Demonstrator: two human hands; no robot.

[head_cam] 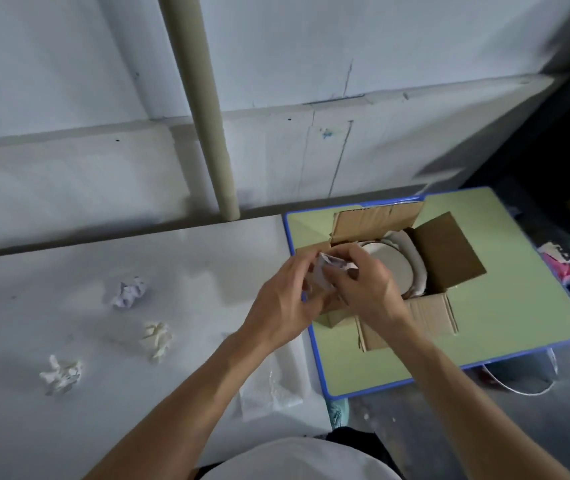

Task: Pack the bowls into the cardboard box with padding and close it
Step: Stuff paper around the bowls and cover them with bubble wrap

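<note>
- On the green desk (519, 306): brown cardboard box (446, 258), flaps open; pale round bowl (394, 268) inside, white padding (411, 251) along its right side.
- Left hand (283, 299) and right hand (366, 282) both pinch crumpled paper (325, 268) over the box's left edge.

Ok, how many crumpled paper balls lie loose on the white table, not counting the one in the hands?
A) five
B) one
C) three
C: three lie on the white table, a far paper ball, a middle paper ball and a near paper ball, all left of the cardboard box; the left hand and right hand hold a fourth paper ball.
</note>
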